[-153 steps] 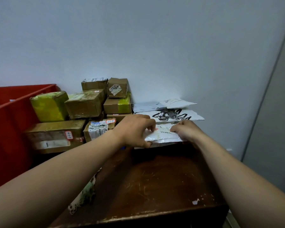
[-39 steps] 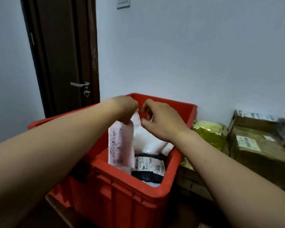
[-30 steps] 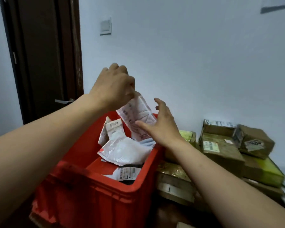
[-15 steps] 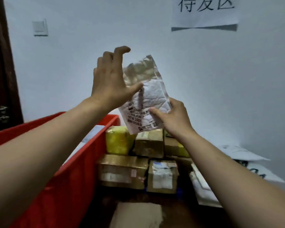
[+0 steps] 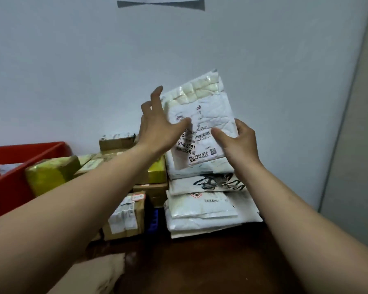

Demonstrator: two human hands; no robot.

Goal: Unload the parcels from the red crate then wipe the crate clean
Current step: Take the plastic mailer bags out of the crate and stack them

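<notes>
Now that the white parcel (image 5: 202, 115) has swung away from the red crate (image 5: 19, 170), it hangs above the mailer stack (image 5: 202, 206) on the table (image 5: 210, 262) (one more nearly unloaded). The right hand (image 5: 240, 143) pinches its lower corner, while the left hand (image 5: 159, 126) is splayed, seemingly just touching.

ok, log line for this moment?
step: unload; right hand: grips white mailer; left hand: open, touching it; below: mailer stack; red crate: far left
</notes>
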